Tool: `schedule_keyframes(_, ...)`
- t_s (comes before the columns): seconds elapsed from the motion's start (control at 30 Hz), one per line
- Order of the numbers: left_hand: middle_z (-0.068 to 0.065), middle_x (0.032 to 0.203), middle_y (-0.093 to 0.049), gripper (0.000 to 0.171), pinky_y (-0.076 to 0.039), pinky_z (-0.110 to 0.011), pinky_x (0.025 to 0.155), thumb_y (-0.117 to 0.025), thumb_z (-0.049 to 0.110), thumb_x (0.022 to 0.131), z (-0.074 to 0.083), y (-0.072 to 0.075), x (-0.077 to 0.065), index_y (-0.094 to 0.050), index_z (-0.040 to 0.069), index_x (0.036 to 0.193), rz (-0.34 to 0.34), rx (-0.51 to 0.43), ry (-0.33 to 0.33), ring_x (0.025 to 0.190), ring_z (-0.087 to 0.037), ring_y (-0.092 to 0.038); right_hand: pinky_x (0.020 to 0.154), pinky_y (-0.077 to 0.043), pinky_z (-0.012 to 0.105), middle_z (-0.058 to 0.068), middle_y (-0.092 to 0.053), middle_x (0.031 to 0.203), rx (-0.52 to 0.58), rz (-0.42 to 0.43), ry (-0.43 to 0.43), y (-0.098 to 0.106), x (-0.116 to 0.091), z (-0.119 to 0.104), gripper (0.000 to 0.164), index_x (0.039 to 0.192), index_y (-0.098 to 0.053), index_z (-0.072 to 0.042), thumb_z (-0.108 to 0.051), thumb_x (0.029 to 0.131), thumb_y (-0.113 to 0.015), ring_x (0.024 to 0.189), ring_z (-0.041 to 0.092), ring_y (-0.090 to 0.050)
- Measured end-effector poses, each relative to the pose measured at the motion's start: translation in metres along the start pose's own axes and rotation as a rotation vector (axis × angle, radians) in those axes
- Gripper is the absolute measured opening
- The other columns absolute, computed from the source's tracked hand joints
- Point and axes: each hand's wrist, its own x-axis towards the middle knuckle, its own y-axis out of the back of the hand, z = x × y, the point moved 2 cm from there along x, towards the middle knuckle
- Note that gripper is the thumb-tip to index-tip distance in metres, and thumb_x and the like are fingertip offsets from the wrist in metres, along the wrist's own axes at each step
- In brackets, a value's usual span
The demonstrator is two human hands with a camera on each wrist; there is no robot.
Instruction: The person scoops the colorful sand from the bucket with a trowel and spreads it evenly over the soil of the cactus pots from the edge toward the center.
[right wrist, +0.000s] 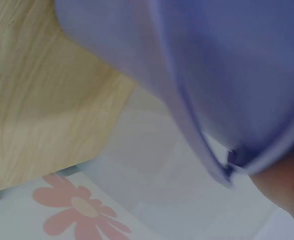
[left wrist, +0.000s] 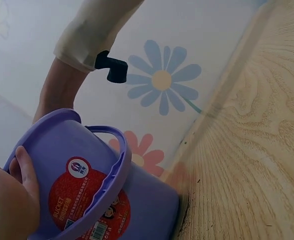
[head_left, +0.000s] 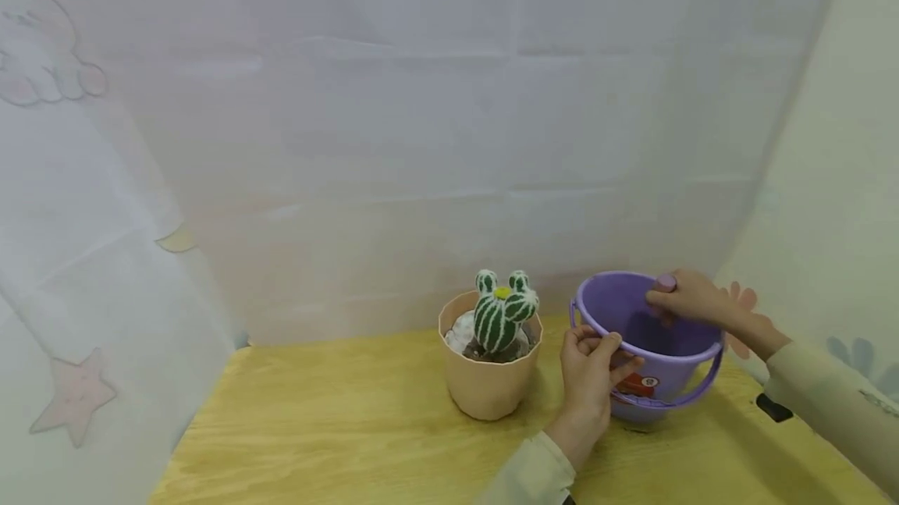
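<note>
A purple plastic bucket (head_left: 677,374) stands upright on the wooden table, its handle (left wrist: 103,204) hanging down the near side over a red label. My left hand (head_left: 588,372) grips the bucket's near rim, thumb on top and other fingers along the outside wall. From the right, my right hand (head_left: 690,298) reaches over the rim into the bucket. Its fingers curl round a thing with a rounded mauve end (head_left: 666,282); the rest of that thing is hidden by the hand and the bucket. Part of the right hand's wrist (right wrist: 287,182) shows in the right wrist view.
Left of the bucket, a peach pot (head_left: 488,388) holds a green-and-white striped cactus (head_left: 495,325) with a yellow flower, with whitish lumps beside it. A pale printed cloth (head_left: 393,138) hangs behind the wooden table (head_left: 316,411). Another patterned cloth (head_left: 843,177) hangs along the right side.
</note>
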Motion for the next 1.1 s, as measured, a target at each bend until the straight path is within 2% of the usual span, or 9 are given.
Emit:
schedule_keyframes(0.17,-0.01,0.085,-0.056,0.035,-0.062,-0.046,0.065,-0.074,-0.001,0.088,0.001,0.002,0.001,-0.046,-0.002,0.109,0.005,0.002,0.008,0.069,-0.027,-0.069,0.061,-0.058,0.03,0.002,-0.072,0.075,0.057,-0.145,0.153,0.012,0.003,-0.01,0.021,0.107,-0.072,0.005,-0.013,0.099,-0.067,0.063,0.019,-0.069)
schedule_keyframes(0.27,-0.01,0.085,-0.056,0.035,-0.062,-0.046,0.066,-0.074,0.0,0.089,0.002,0.004,0.001,-0.046,-0.002,0.109,0.003,0.007,0.008,0.07,-0.027,-0.069,0.059,-0.059,0.031,0.004,-0.073,0.079,0.057,-0.165,0.188,0.017,0.004,-0.015,0.014,0.1,-0.073,0.003,-0.01,0.099,-0.067,0.065,0.02,-0.071)
schedule_keyframes(0.33,-0.01,0.085,-0.056,0.035,-0.062,-0.046,0.066,-0.075,0.001,0.089,0.002,0.004,0.002,-0.046,-0.002,0.109,-0.008,0.002,0.002,0.07,-0.027,-0.069,0.059,-0.058,0.031,0.003,-0.073,0.078,0.022,-0.109,0.182,0.02,0.006,-0.016,0.012,0.096,-0.074,0.002,-0.008,0.097,-0.068,0.064,0.019,-0.071)
schedule_keyframes(0.43,-0.01,0.085,-0.057,0.036,-0.062,-0.047,0.066,-0.075,0.001,0.089,0.001,0.004,0.004,-0.046,-0.003,0.109,-0.03,-0.01,-0.007,0.069,-0.026,-0.069,0.058,-0.056,0.029,-0.002,-0.072,0.076,-0.06,0.025,0.152,0.023,0.008,-0.015,0.01,0.091,-0.077,-0.002,-0.01,0.093,-0.072,0.064,0.013,-0.068)
schedule_keyframes(0.5,-0.01,0.084,-0.058,0.036,-0.062,-0.047,0.066,-0.075,0.0,0.088,0.001,0.004,0.005,-0.046,-0.003,0.11,-0.041,-0.021,-0.011,0.069,-0.026,-0.07,0.057,-0.054,0.029,-0.005,-0.071,0.075,-0.094,0.101,0.169,0.022,0.01,-0.013,0.007,0.088,-0.078,-0.004,-0.009,0.089,-0.074,0.063,0.01,-0.065)
schedule_keyframes(0.63,-0.01,0.084,-0.059,0.037,-0.062,-0.047,0.066,-0.075,0.0,0.088,0.0,0.004,0.003,-0.046,-0.003,0.111,-0.049,-0.026,-0.006,0.07,-0.026,-0.07,0.056,-0.053,0.029,-0.013,-0.067,0.068,-0.11,0.141,0.236,0.014,0.008,-0.007,0.012,0.078,-0.077,-0.014,-0.006,0.086,-0.074,0.061,0.008,-0.062)
schedule_keyframes(0.8,-0.01,0.084,-0.059,0.035,-0.062,-0.046,0.067,-0.076,0.0,0.087,-0.003,0.002,-0.002,-0.048,-0.003,0.109,-0.057,-0.025,0.001,0.071,-0.027,-0.071,0.058,-0.051,0.031,-0.012,-0.065,0.069,-0.108,0.157,0.177,0.012,-0.001,0.005,0.017,0.074,-0.073,-0.02,-0.009,0.087,-0.074,0.062,0.009,-0.059)
schedule_keyframes(0.97,-0.01,0.084,-0.06,0.034,-0.062,-0.046,0.065,-0.077,-0.002,0.086,-0.01,0.004,-0.009,-0.05,-0.003,0.108,-0.024,-0.031,0.03,0.07,-0.027,-0.071,0.055,-0.05,0.029,-0.012,-0.065,0.065,-0.107,0.143,0.124,0.006,-0.008,0.016,0.017,0.072,-0.072,-0.019,-0.011,0.087,-0.074,0.059,0.008,-0.06)
schedule_keyframes(1.1,-0.012,0.085,-0.06,0.036,-0.062,-0.047,0.065,-0.078,-0.001,0.085,-0.016,0.005,-0.015,-0.05,-0.003,0.108,-0.02,-0.039,0.04,0.071,-0.028,-0.071,0.052,-0.049,0.027,-0.01,-0.066,0.06,-0.064,0.135,0.058,-0.001,-0.014,0.015,0.018,0.07,-0.068,-0.016,-0.012,0.087,-0.072,0.053,0.011,-0.063)
